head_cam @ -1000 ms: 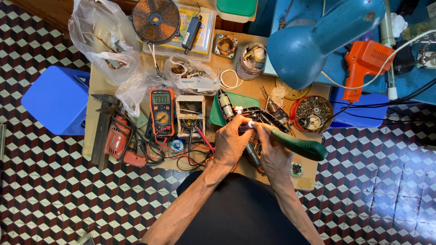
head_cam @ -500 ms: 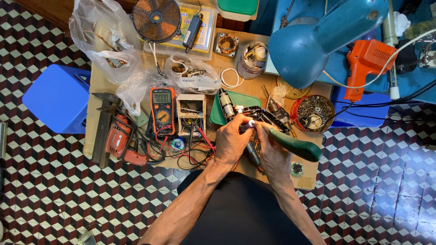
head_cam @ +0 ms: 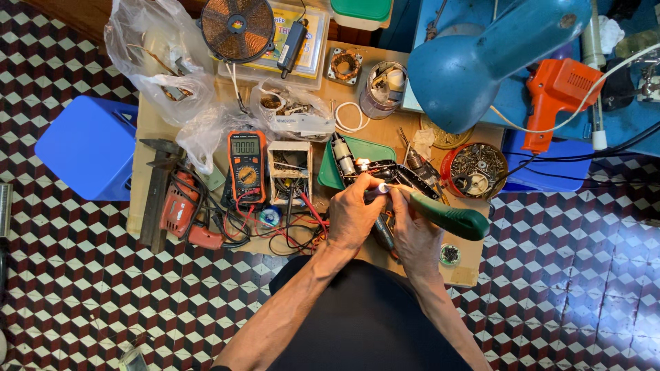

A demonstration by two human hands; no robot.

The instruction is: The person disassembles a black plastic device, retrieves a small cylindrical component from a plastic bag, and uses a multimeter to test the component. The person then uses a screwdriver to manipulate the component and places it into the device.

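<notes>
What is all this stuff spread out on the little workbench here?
opened power tool: one, black, bench centre, under both hands
green-handled tool: one, in right hand
multimeter: one, orange, left of centre
electric drill: one, red, bench left
heat gun: one, orange, upper right
desk lamp: one, blue, top right
copper coil disc: one, top
plastic bags: several, clear, upper left
tin of small parts: one, red, right
stool: one, blue, far left
left hand: on the tool
right hand: holding green handle

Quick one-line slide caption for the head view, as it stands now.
Both hands, left hand and right hand, work a green-handled tool over an opened black power drill beside an orange multimeter.
</notes>
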